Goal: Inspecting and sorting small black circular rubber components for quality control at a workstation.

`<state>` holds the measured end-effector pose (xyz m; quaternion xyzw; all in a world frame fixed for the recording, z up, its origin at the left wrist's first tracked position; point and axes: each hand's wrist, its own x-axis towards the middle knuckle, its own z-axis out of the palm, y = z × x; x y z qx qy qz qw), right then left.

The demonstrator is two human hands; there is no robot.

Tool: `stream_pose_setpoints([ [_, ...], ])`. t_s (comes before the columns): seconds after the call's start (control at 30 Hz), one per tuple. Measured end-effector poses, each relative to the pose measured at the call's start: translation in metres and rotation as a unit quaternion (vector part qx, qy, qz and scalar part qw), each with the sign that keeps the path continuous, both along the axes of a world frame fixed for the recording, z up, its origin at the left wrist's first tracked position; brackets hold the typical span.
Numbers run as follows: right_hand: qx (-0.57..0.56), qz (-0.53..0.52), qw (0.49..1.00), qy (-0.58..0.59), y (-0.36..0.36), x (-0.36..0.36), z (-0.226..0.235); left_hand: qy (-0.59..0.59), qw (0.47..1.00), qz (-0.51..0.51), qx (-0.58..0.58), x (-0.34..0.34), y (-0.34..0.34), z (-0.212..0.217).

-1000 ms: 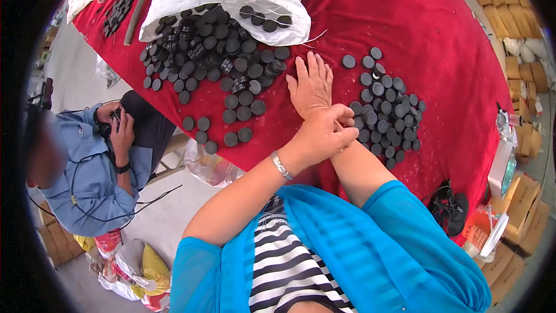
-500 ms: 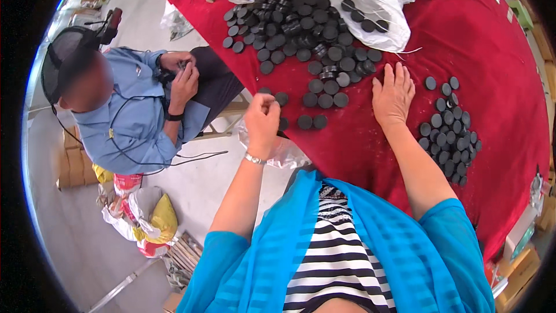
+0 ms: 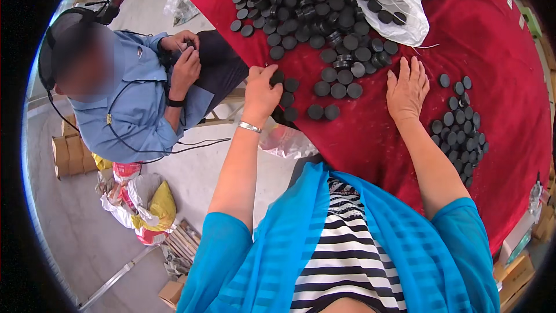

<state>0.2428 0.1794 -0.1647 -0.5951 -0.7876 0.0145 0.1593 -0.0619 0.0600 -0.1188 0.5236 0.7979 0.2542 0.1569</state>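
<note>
My left hand [image 3: 262,94], with a silver bracelet at the wrist, is at the left edge of the red-covered table [image 3: 359,133]. Its fingers are curled, and thumb and fingertips close on a black disc [image 3: 277,77]; part of the grip is hidden. Several more black discs [image 3: 291,84] lie right beside this hand along the edge. My right hand [image 3: 408,91] rests palm down on the cloth, fingers stretched out and holding nothing. It lies between the big heap of black discs [image 3: 324,17] and a smaller group of them [image 3: 460,127] on the right.
A white sack [image 3: 399,0] lies at the far side, its mouth spilling discs. To the left a seated person [image 3: 139,93] in a blue shirt handles something small. Bags [image 3: 153,203] and cartons [image 3: 72,150] stand on the floor. A clear plastic bag [image 3: 289,140] hangs below the table edge.
My left hand has moved up along the table edge to a disc. The whole view has shifted slightly. My right hand stays flat on the cloth.
</note>
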Motion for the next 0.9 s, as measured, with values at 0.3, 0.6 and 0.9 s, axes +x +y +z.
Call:
stream_pose_setpoints([
  [0.3,0.001,-0.002,1.000,-0.013,0.000,0.000,0.001,-0.256,0.965,0.043,0.031,0.009,0.003,0.011],
  [0.6,-0.014,-0.006,1.000,-0.020,0.002,0.000,0.001,-0.398,0.915,0.022,0.066,0.028,-0.006,0.033],
  [0.9,-0.017,-0.007,1.000,-0.017,0.002,0.000,-0.001,-0.293,0.950,0.110,0.000,0.008,-0.010,0.017],
])
